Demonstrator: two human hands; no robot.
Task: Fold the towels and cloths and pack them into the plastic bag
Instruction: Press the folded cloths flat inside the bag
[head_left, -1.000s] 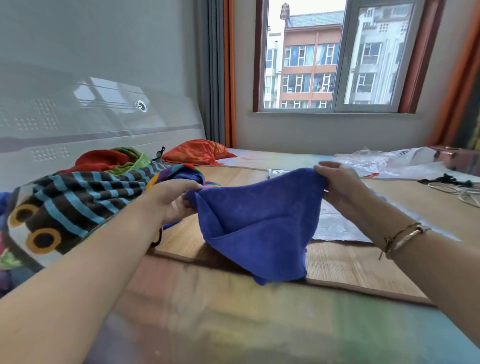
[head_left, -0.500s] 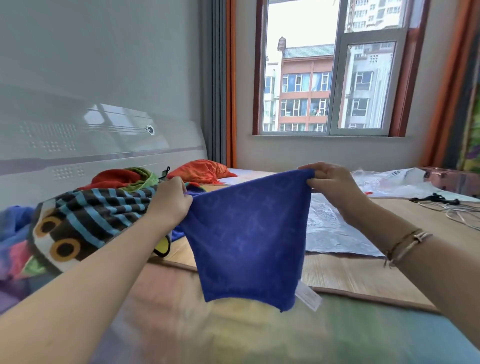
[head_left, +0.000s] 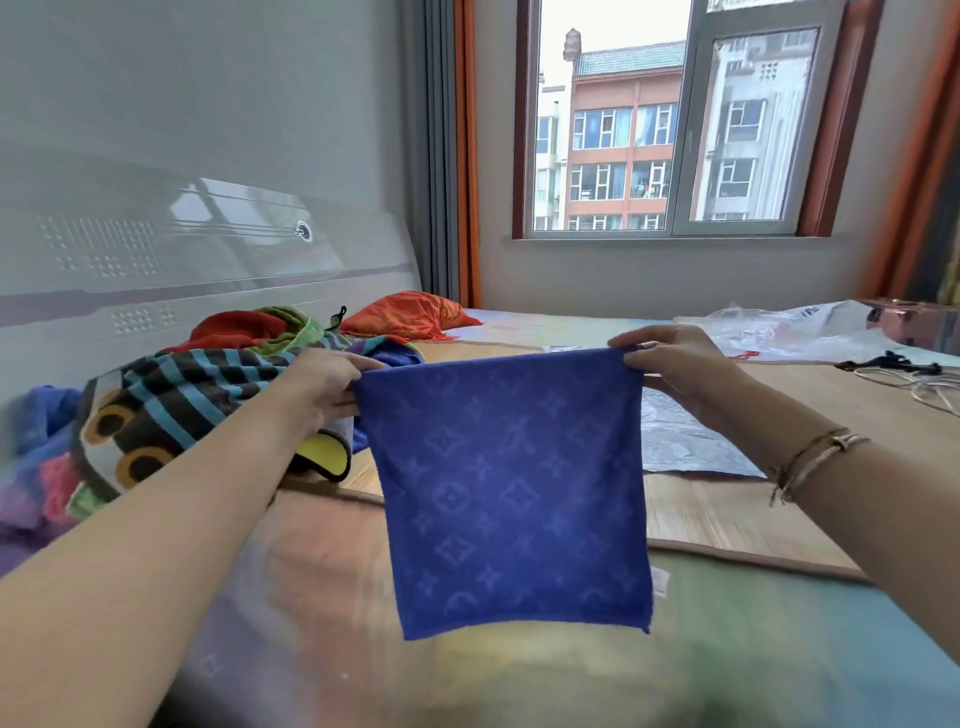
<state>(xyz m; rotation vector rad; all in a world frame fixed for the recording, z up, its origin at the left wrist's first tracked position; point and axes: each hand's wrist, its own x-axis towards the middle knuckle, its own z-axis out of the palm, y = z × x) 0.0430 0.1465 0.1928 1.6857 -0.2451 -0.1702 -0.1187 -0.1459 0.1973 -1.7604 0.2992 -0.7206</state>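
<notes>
A blue patterned towel (head_left: 509, 488) hangs flat and spread out in the air above the bed. My left hand (head_left: 324, 382) pinches its top left corner and my right hand (head_left: 670, 358) pinches its top right corner. A striped towel with round yellow shapes (head_left: 171, 410) lies heaped at the left with red and green cloths (head_left: 244, 327) behind it. An orange cloth (head_left: 410, 314) lies further back. The clear plastic bag (head_left: 789, 327) lies crumpled at the far right of the bed.
A bamboo mat (head_left: 727, 519) covers the bed's middle, with a flat clear plastic sheet (head_left: 680, 436) on it. Cables (head_left: 914, 379) lie at the right edge. The headboard (head_left: 156, 260) runs along the left, and a window (head_left: 665, 119) is ahead.
The blue towel was bunched low over the mat. Both hands lifted it and drew apart, and it now hangs stretched flat by its top corners.
</notes>
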